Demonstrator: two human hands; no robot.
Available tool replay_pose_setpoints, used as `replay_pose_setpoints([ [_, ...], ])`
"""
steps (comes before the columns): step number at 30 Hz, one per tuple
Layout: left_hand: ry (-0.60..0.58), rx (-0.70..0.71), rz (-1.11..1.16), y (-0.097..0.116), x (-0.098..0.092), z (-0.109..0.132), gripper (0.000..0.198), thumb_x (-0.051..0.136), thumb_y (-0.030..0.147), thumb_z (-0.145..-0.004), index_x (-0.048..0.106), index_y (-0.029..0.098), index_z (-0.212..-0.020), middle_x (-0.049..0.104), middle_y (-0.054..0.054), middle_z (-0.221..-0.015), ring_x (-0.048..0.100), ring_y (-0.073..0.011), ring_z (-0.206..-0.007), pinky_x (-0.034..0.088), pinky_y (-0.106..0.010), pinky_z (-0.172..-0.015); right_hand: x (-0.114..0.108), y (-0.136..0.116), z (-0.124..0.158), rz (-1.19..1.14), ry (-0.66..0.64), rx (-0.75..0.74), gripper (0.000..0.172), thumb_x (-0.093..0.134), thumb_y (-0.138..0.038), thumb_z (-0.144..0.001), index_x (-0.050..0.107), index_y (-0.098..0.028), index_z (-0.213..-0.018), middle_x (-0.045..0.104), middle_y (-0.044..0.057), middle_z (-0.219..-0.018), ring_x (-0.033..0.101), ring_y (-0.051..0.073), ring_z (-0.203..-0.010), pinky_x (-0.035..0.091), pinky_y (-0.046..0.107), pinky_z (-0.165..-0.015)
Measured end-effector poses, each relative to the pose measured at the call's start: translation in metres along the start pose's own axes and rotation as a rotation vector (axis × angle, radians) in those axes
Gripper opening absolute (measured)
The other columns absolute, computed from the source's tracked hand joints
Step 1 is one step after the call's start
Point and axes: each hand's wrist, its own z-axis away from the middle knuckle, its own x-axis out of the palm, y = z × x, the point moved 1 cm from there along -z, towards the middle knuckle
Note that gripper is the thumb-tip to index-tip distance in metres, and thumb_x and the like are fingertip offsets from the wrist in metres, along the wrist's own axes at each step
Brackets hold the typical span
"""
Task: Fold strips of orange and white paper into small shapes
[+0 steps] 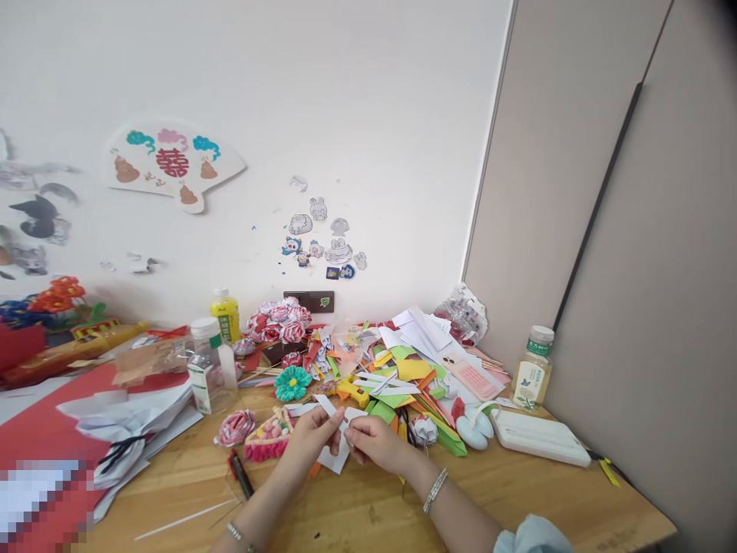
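Observation:
A piece of white paper [335,459] is held between both hands above the wooden table, one strip of it pointing up and left. My left hand [314,436] pinches the paper from the left side. From the right, my right hand [377,443] pinches it close to the left fingertips. A yellow glue gun [352,392] lies just behind the hands. The teal flower [292,382] and a pink-edged tray of small candies [270,435] are to the left of them.
Paper scraps [411,369] pile up behind the hands. Bottles stand at the left [201,369] and right [530,369]. A white device [540,438] lies at the right, a black-and-red pen [240,474] near my left forearm. White sheets [123,418] cover the left side.

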Motion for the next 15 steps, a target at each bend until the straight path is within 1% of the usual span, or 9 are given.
replay_pose_setpoints([
  [2,0.008,-0.014,0.016,-0.0025,-0.0003,-0.0017,0.042,0.041,0.054,-0.068,0.043,0.018,-0.047,0.047,0.006,-0.030,0.042,-0.0080,-0.028,0.031,-0.019,-0.038,0.0003,-0.0004,0.0003,0.029,0.007,0.005,0.037,0.038,-0.042,-0.080,0.040,-0.017,-0.053,0.041,-0.005,-0.047,0.036,0.006,-0.043,0.029,0.017,-0.044],
  [4,0.022,-0.021,0.015,-0.0044,-0.0005,-0.0031,0.044,0.039,0.055,-0.069,0.043,0.018,-0.045,0.046,0.006,-0.029,0.041,-0.0078,-0.027,0.030,-0.019,-0.036,0.0002,-0.0010,0.0006,0.068,0.015,0.008,0.038,0.038,-0.041,-0.080,0.040,-0.017,-0.052,0.041,-0.005,-0.046,0.036,0.006,-0.044,0.030,0.017,-0.044],
  [7,0.046,-0.017,0.040,-0.0060,-0.0012,-0.0041,0.043,0.041,0.055,-0.067,0.045,0.017,-0.048,0.047,0.005,-0.032,0.041,-0.0077,-0.027,0.030,-0.019,-0.035,0.0005,-0.0012,0.0005,0.091,0.012,0.007,0.037,0.037,-0.038,-0.081,0.039,-0.017,-0.051,0.041,-0.005,-0.047,0.037,0.006,-0.045,0.031,0.017,-0.046],
  [11,0.033,-0.064,0.195,-0.0071,-0.0048,-0.0043,0.038,0.044,0.052,-0.066,0.050,0.016,-0.055,0.049,0.005,-0.035,0.044,-0.0085,-0.029,0.032,-0.020,-0.036,0.0014,-0.0003,0.0003,0.103,-0.008,0.005,0.036,0.036,-0.035,-0.082,0.038,-0.017,-0.051,0.042,-0.005,-0.046,0.038,0.006,-0.045,0.031,0.017,-0.047],
  [15,0.049,-0.089,0.235,-0.0079,-0.0096,-0.0048,0.036,0.048,0.049,-0.063,0.049,0.016,-0.050,0.050,0.004,-0.036,0.044,-0.0083,-0.030,0.033,-0.020,-0.036,0.0013,-0.0016,0.0006,0.133,-0.008,-0.016,0.036,0.036,-0.035,-0.082,0.037,-0.017,-0.051,0.040,-0.005,-0.047,0.037,0.006,-0.045,0.030,0.017,-0.047],
])
